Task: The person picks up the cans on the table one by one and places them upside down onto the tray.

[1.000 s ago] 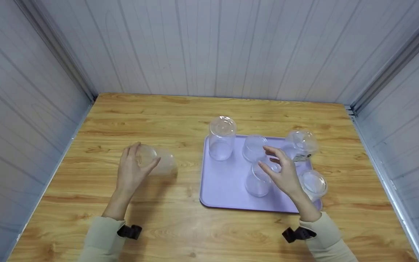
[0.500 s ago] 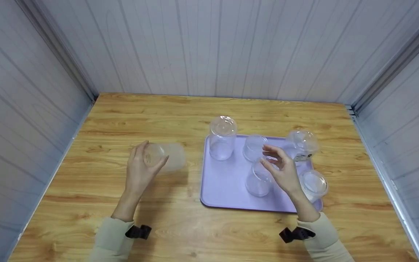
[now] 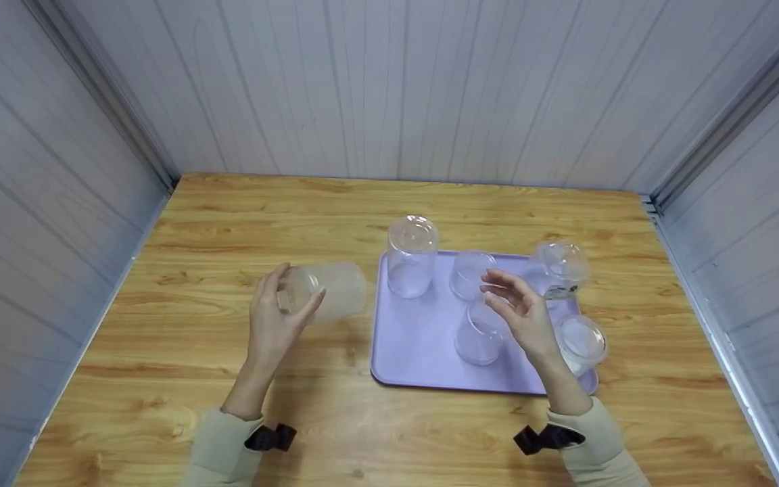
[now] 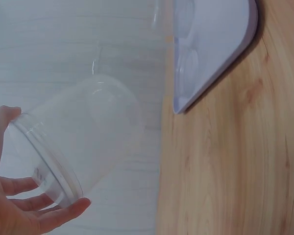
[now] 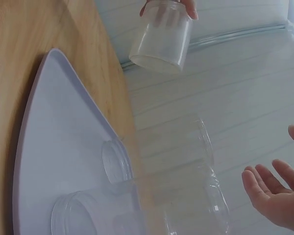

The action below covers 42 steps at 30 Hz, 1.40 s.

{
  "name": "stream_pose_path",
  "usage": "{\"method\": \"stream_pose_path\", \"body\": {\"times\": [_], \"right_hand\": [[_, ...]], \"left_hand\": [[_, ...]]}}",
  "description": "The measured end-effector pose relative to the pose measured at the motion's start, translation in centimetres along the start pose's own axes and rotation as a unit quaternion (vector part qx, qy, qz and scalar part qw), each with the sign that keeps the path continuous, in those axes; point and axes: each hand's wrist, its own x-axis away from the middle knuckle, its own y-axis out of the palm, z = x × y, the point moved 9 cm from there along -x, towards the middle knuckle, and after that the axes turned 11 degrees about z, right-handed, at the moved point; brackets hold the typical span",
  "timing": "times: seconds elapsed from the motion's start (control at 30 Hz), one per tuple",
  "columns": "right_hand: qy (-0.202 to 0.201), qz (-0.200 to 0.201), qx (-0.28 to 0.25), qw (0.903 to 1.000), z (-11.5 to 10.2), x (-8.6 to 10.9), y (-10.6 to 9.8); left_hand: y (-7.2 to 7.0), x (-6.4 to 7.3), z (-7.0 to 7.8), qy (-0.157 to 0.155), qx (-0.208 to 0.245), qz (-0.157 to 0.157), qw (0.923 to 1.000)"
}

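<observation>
My left hand (image 3: 276, 328) grips a clear plastic jar (image 3: 335, 291) around one end, left of the purple tray (image 3: 416, 358). The jar is tipped on its side in the air, its far end pointing toward the tray. In the left wrist view the thumb and fingertips wrap a ridged rim of that jar (image 4: 95, 127). Over the tray's right half, my right hand (image 3: 526, 321) hangs with loosely curved fingers and nothing between them. It overlaps a clear jar (image 3: 477, 341) standing on the tray; the right wrist view shows its fingers (image 5: 264, 188) apart from the jars.
A tall clear jar (image 3: 411, 264) stands at the tray's back left, with a shorter container (image 3: 470, 270) beside it. Two more clear jars, one at the back right (image 3: 560, 267) and one at the front right (image 3: 582, 341), stand along the right edge. Ribbed walls enclose the wooden table (image 3: 295, 210).
My left hand has carried its jar rightward, closer to the tray, and the jar has turned more level. My right hand has shifted only slightly to the left.
</observation>
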Motion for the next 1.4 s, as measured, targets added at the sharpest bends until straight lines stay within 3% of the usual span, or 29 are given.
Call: {"method": "stream_pose_path", "body": {"times": [0.2,0.33,0.37,0.57,0.6,0.73,0.9,1.13,1.4], "right_hand": [[0.01,-0.012,-0.022,0.9996,0.1,0.2,0.3],[-0.007,-0.029,-0.054,0.9981,0.7,0.2,0.3],[-0.014,-0.042,-0.08,0.9958,2.5,-0.3,-0.1],[-0.027,-0.094,-0.137,0.9858,3.9,-0.4,-0.1],[-0.025,-0.089,-0.121,0.9884,2.4,0.1,0.4],[-0.019,-0.08,-0.104,0.9912,1.2,0.4,0.9],[-0.015,-0.082,-0.118,0.9895,1.0,0.5,1.3],[0.035,-0.08,-0.093,0.9918,0.0,1.0,2.2],[0.037,-0.097,-0.088,0.9907,0.3,1.1,2.6]], "left_hand": [[0.5,0.4,0.7,-0.009,0.032,0.002,0.9995],[0.7,0.7,1.2,-0.009,0.053,0.008,0.9985],[0.8,0.8,1.3,-0.009,0.057,0.009,0.9983],[1.1,1.3,1.8,-0.013,0.093,0.001,0.9956],[1.2,1.4,1.8,-0.015,0.102,-0.001,0.9947],[1.5,1.6,2.0,-0.025,0.14,0.0,0.9899],[1.8,1.9,2.4,-0.028,0.158,-0.003,0.987],[1.1,2.3,6.0,-0.035,0.174,-0.02,0.9839],[2.1,2.9,6.7,-0.027,0.197,-0.038,0.9793]]}}
